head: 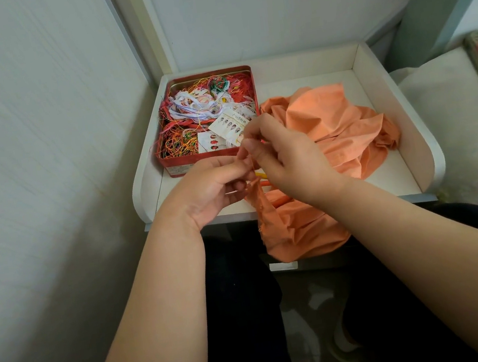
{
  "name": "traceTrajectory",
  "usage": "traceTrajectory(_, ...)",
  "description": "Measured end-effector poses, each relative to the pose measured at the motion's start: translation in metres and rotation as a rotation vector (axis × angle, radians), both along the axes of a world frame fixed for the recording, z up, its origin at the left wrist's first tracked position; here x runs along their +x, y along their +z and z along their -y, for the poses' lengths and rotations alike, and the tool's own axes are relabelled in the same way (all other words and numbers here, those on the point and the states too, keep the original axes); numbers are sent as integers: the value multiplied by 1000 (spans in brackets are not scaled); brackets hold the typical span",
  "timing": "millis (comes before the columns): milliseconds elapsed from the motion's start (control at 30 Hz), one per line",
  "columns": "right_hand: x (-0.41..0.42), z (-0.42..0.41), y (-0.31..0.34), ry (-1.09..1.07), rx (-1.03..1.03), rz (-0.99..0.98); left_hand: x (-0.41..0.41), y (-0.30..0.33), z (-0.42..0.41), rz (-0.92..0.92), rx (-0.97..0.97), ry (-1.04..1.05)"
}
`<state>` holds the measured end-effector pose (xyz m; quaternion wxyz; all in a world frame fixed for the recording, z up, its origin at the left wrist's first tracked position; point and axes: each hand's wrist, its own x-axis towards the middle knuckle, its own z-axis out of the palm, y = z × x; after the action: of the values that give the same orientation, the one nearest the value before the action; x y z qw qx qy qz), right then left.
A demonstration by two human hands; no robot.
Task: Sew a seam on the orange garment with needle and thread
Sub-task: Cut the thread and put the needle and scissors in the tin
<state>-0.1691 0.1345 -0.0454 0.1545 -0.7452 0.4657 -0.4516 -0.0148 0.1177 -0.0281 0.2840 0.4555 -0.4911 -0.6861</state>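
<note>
Orange garment [326, 133] edge pinched between left hand [214, 187] and right hand [284, 158] fingertips.

Pale panelled walls [40, 148] meeting at corner; white raised-edge table [392, 114]; possibly bed [459, 148] at right.

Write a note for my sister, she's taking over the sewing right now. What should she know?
Left hand: pinches an edge of the orange garment in its fingers.
Right hand: fingers pinched at the same edge; a needle is too small to make out.
The garment lies bunched on the white tray and hangs over its front edge to the lap. The red tin of tangled threads sits open at the tray's left.
Done: the edge is gathered. Finished stitches cannot be seen.
Left: sew the seam.
</note>
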Motion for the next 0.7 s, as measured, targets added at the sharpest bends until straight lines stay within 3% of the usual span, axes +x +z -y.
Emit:
traceTrajectory(100,1,-2,4,-60,-98,-142,0,0,-2,46,-38,-68)
traceTrajectory(200,2,0,7,-92,-70,-180,-1,-1,-3,50,-57,-94)
traceTrajectory(700,-8,10,13,-19,292,210,-4,-4,-4,63,-186,-73)
